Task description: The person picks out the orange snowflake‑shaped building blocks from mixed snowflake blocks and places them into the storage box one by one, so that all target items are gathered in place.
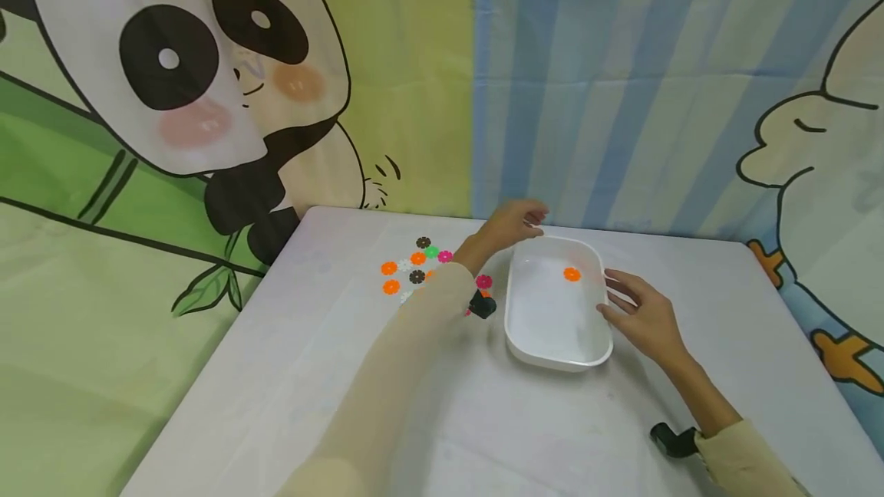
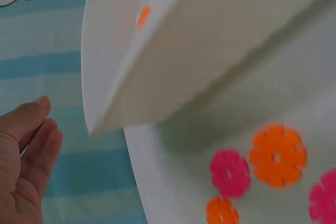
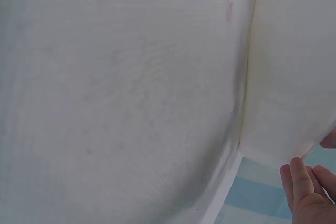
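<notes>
A white rectangular tray [image 1: 558,363] stands on the table with one orange flower-shaped disc [image 1: 572,274] lying inside it. My left hand [image 1: 511,224] is at the tray's far left corner, its fingers loosely bent and holding nothing. In the left wrist view a gap shows between the left hand [image 2: 29,153] and the tray wall [image 2: 173,77]. At the right side of the tray, my right hand [image 1: 645,320] has its fingers extended, with the fingertips right at the rim. The right wrist view shows these fingers [image 3: 302,182] beside the tray's outer wall [image 3: 289,72].
Left of the tray, several flower-shaped discs in orange, black, green, pink and white lie scattered, among them a green disc [image 1: 431,251] and a black disc [image 1: 417,276]. My left forearm [image 1: 400,359] hides part of them. Printed curtains hang behind the white table [image 1: 276,374].
</notes>
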`<action>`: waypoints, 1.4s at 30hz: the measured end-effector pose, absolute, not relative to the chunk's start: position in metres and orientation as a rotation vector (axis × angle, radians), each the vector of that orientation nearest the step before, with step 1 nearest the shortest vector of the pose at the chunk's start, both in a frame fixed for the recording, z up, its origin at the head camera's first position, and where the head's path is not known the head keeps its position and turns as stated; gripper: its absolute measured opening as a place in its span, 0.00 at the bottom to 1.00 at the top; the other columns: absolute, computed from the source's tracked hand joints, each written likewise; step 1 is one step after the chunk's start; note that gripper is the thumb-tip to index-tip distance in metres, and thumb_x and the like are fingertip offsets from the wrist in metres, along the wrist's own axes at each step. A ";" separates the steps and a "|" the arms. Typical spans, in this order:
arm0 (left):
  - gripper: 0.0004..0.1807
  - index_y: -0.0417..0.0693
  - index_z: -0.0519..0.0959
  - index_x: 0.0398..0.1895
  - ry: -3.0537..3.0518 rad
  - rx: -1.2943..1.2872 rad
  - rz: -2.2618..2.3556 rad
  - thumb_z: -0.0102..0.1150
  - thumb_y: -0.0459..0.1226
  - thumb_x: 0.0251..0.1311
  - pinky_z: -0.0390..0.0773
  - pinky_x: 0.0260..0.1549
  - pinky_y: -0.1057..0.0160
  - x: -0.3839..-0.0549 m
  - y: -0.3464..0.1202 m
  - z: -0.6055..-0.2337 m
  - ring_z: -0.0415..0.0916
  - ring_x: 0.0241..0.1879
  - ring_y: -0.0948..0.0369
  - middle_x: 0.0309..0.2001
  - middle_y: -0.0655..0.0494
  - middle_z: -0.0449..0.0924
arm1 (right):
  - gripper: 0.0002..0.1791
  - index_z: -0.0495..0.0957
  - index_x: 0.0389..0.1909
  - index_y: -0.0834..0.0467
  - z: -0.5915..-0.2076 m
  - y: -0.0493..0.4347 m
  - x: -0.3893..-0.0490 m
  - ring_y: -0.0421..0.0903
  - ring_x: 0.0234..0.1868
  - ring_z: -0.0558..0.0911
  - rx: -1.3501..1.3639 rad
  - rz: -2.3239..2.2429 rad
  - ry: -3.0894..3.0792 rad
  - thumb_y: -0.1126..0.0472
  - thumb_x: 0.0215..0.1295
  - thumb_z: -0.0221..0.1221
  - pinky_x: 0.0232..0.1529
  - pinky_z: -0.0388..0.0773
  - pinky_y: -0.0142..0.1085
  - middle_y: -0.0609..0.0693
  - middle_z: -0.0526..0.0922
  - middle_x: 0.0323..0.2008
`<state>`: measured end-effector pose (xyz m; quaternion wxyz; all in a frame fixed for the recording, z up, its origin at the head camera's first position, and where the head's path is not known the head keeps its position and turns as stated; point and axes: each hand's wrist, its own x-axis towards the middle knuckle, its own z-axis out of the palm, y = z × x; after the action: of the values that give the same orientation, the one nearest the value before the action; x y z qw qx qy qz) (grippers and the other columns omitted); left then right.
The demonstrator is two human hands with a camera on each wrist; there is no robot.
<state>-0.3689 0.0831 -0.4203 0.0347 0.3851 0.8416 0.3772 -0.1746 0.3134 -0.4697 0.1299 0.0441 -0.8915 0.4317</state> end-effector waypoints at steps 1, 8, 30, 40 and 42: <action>0.23 0.37 0.76 0.58 2.596 1.183 1.162 0.65 0.31 0.60 0.74 0.48 0.75 -0.372 0.073 -0.421 0.78 0.50 0.60 0.51 0.48 0.80 | 0.37 0.67 0.67 0.63 -0.469 0.314 -0.174 0.63 0.60 0.74 0.127 1.248 -2.593 0.69 0.55 0.69 0.46 0.74 0.25 0.63 0.70 0.64; 0.19 0.34 0.78 0.53 2.733 1.084 0.994 0.66 0.29 0.58 0.76 0.52 0.63 -0.384 -0.014 -0.439 0.78 0.50 0.54 0.51 0.41 0.80 | 0.37 0.67 0.67 0.62 -0.467 0.315 -0.171 0.63 0.60 0.74 0.075 1.241 -2.622 0.68 0.56 0.69 0.46 0.76 0.29 0.63 0.69 0.64; 0.18 0.41 0.82 0.49 2.769 0.673 0.857 0.71 0.33 0.53 0.75 0.55 0.55 -0.357 -0.180 -0.478 0.77 0.49 0.54 0.48 0.51 0.83 | 0.37 0.67 0.67 0.63 -0.461 0.319 -0.167 0.64 0.59 0.74 0.100 1.195 -2.619 0.66 0.57 0.69 0.46 0.72 0.21 0.64 0.69 0.65; 0.15 0.43 0.83 0.47 2.775 0.625 0.874 0.70 0.32 0.54 0.76 0.53 0.56 -0.352 -0.187 -0.480 0.77 0.48 0.56 0.46 0.52 0.83 | 0.37 0.67 0.67 0.63 -0.463 0.312 -0.170 0.64 0.60 0.74 0.117 1.205 -2.617 0.67 0.57 0.69 0.46 0.71 0.22 0.63 0.69 0.65; 0.16 0.43 0.83 0.47 2.780 0.625 0.860 0.70 0.32 0.54 0.75 0.54 0.56 -0.353 -0.189 -0.480 0.77 0.47 0.56 0.45 0.52 0.82 | 0.37 0.67 0.67 0.63 -0.463 0.311 -0.170 0.64 0.60 0.74 0.121 1.201 -2.618 0.67 0.56 0.69 0.46 0.71 0.21 0.63 0.69 0.65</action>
<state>-0.3527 -0.1886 -0.4804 0.0826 0.2093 0.9308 0.2880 -0.1704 0.3107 -0.4632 0.1290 0.0415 -0.9005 0.4131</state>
